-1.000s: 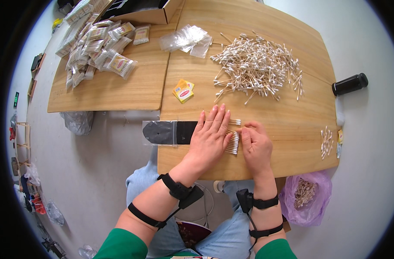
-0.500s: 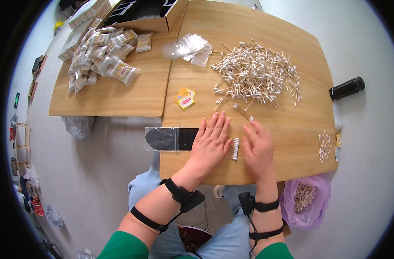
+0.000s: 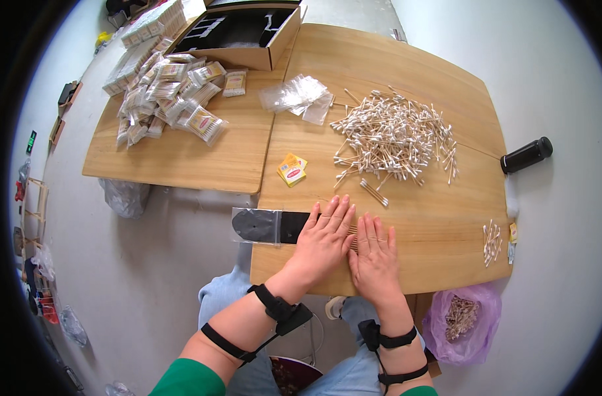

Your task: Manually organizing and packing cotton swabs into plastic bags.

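My left hand lies flat with its fingers extended over a row of cotton swabs and the end of a black strip. A clear plastic bag is around the strip's rounded left end, which reaches past the table edge. Beside it, my right hand also rests flat, fingers stretched out, covering the swabs' right ends. Only a short stretch of their sticks shows between the hands. Just beyond my fingertips lie a few loose cotton swabs.
A big heap of cotton swabs covers the far middle. Clear bags and yellow cards lie left of it. Filled packs pile up near an open cardboard box. A purple bag hangs below the right edge.
My right hand has come down leftward onto the right ends of the swab row, next to my left hand, which stays in place. The whole view has shifted slightly.
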Available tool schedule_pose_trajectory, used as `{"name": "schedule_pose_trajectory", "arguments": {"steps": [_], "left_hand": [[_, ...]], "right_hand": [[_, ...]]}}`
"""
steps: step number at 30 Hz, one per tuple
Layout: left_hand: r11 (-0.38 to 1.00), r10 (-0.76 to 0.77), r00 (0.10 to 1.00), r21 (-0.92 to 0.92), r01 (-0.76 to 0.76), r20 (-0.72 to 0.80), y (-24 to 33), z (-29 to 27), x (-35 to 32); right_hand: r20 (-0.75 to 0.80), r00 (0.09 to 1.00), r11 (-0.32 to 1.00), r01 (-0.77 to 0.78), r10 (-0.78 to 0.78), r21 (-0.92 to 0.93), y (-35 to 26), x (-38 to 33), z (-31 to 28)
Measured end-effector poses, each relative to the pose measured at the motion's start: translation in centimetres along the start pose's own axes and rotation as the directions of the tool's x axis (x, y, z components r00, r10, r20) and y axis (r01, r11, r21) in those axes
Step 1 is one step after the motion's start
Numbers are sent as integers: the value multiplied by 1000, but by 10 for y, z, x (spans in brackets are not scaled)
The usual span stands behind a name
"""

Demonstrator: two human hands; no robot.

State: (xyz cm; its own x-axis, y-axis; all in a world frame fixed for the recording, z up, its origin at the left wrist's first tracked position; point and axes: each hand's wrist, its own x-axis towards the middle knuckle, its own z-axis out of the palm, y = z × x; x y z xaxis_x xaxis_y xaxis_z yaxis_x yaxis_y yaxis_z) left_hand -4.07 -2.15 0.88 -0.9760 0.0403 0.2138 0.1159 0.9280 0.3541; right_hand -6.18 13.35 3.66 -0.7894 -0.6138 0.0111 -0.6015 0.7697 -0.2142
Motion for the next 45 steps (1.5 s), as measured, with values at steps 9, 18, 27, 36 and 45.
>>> {"name": "schedule_pose_trajectory", "arguments": {"steps": [9, 18, 27, 36, 45], "left_hand": [[982, -116, 985, -166, 93, -129, -23, -42, 3], [894, -428, 901, -116, 433, 67, -62, -82, -29], [894, -378, 926, -257, 366, 3, -71, -76, -29], [764, -404, 914, -536, 359, 35, -78, -79, -31], [657, -454, 882, -621, 427, 127, -87, -80, -34]], "right_hand": [[-18, 1000, 999, 23, -24, -23, 5, 1, 2], [0, 997, 996, 81, -81, 34, -17, 19, -1], [10, 992, 991, 124, -125, 45, -41, 36, 4], [16, 984, 984, 176, -177, 36, -72, 53, 15], [47, 969, 970, 243, -243, 16, -71, 60, 16]]}}
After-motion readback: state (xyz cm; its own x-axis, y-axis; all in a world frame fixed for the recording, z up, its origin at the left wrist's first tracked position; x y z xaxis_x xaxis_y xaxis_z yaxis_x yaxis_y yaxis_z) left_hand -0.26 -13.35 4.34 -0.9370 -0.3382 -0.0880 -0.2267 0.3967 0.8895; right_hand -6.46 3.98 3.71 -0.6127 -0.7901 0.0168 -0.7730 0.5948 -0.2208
